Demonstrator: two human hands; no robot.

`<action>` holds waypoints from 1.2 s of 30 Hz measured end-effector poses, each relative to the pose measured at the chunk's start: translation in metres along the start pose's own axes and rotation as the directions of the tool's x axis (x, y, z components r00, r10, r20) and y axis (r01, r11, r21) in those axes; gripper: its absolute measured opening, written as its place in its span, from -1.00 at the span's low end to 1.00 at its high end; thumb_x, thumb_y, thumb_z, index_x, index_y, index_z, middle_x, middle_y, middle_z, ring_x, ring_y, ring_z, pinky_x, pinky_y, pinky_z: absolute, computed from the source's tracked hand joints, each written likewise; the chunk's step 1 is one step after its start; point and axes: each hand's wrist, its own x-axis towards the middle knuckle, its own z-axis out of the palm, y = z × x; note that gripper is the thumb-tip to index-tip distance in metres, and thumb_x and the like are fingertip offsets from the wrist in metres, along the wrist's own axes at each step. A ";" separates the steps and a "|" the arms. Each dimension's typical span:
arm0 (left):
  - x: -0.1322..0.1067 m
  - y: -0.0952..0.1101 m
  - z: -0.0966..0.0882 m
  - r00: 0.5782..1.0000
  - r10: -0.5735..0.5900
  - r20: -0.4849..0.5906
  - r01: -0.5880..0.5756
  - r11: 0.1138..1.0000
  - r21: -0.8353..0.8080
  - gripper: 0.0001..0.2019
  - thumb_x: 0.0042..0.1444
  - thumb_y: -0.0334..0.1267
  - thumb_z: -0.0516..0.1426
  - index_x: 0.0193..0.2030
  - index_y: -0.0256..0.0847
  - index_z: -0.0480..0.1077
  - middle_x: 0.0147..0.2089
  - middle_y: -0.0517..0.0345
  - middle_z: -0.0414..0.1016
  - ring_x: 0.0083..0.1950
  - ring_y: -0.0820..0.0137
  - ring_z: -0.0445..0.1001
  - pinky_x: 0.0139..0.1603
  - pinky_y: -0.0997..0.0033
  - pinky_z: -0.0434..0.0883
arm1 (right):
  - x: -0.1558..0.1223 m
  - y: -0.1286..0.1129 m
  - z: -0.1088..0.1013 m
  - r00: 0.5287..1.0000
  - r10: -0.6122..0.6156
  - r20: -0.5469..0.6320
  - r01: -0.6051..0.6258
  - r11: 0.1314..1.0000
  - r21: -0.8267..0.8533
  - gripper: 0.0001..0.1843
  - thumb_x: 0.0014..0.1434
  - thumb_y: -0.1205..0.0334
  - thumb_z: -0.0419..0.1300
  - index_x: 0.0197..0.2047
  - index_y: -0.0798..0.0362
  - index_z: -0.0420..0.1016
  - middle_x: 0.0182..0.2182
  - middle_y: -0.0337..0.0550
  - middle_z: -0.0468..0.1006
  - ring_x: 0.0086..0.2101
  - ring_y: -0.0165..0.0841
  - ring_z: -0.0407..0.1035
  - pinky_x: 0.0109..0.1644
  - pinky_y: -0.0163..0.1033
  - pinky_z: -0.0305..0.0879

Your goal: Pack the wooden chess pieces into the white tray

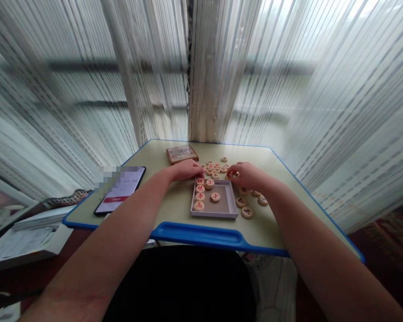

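Observation:
A shallow white box (235, 210) lies on the table with its inside facing up. Red-marked Chinese chess pieces form a column along its left side, including a bottom piece (199, 206); another piece (215, 197) lies near its middle. At the box's far left corner is my left hand (189, 169), its fingers curled down; whatever they hold is hidden. My right hand (244, 175) is beyond the far right corner, thumb and fingers closed round a pale wooden chess piece that is partly covered. Between both hands sits a cluster of loose pieces (216, 169).
Black-marked pieces, one of them (246, 212) near the box, lie under and beside my right forearm. A flat wooden case (182, 154) stands at the back. A phone (122, 190) lies on the left. The table's front has a blue tray edge (198, 235); curtains (215, 80) hang behind.

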 end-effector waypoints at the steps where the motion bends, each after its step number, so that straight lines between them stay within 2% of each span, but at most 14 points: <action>1: 0.000 0.000 0.000 1.000 -0.003 0.005 0.003 1.000 0.001 -0.55 -0.07 0.08 0.05 -0.37 -0.30 0.53 -0.51 0.18 0.42 -0.48 0.50 0.25 -0.39 0.49 0.20 | 0.000 0.000 0.000 1.000 -0.001 -0.004 0.001 1.000 -0.001 -0.72 0.03 0.22 0.11 -0.17 0.02 0.50 -0.24 -0.07 0.48 -0.26 -0.31 0.37 -0.13 -0.27 0.23; 9: -0.005 0.006 0.000 1.000 -0.013 -0.005 0.013 1.000 0.005 -0.57 -0.04 0.06 0.05 -0.40 -0.30 0.52 -0.58 0.22 0.34 -0.53 0.54 0.16 -0.45 0.50 0.14 | 0.001 0.001 0.002 1.000 -0.023 -0.010 0.022 1.000 -0.009 -0.73 0.04 0.20 0.11 -0.18 0.03 0.50 -0.25 -0.08 0.50 -0.27 -0.32 0.37 -0.13 -0.27 0.23; 18: -0.006 0.007 0.002 1.000 -0.020 -0.024 0.020 1.000 -0.008 -0.61 -0.05 0.03 0.06 -0.42 -0.29 0.52 -0.55 0.22 0.38 -0.50 0.53 0.21 -0.40 0.51 0.18 | 0.001 -0.001 0.002 1.000 -0.014 -0.002 0.014 1.000 -0.007 -0.73 0.02 0.22 0.09 -0.19 0.02 0.50 -0.28 -0.11 0.52 -0.29 -0.31 0.38 -0.16 -0.26 0.25; 26: -0.003 0.004 0.000 1.000 -0.008 -0.006 0.008 1.000 0.029 -0.54 -0.07 0.10 0.05 -0.38 -0.28 0.53 -0.57 0.22 0.35 -0.51 0.51 0.20 -0.42 0.49 0.18 | 0.000 -0.002 0.001 1.000 -0.010 -0.006 0.010 1.000 -0.006 -0.74 0.03 0.22 0.10 -0.20 0.02 0.50 -0.28 -0.10 0.52 -0.28 -0.31 0.38 -0.15 -0.27 0.25; 36: -0.003 0.004 -0.001 1.000 0.000 0.001 0.000 0.998 0.055 -0.55 -0.05 0.07 0.02 -0.35 -0.28 0.53 -0.45 0.17 0.45 -0.41 0.46 0.32 -0.27 0.48 0.25 | -0.001 -0.002 0.000 1.000 -0.019 -0.022 0.019 1.000 0.018 -0.75 0.02 0.24 0.09 -0.22 0.06 0.50 -0.26 -0.08 0.51 -0.26 -0.32 0.38 -0.12 -0.26 0.25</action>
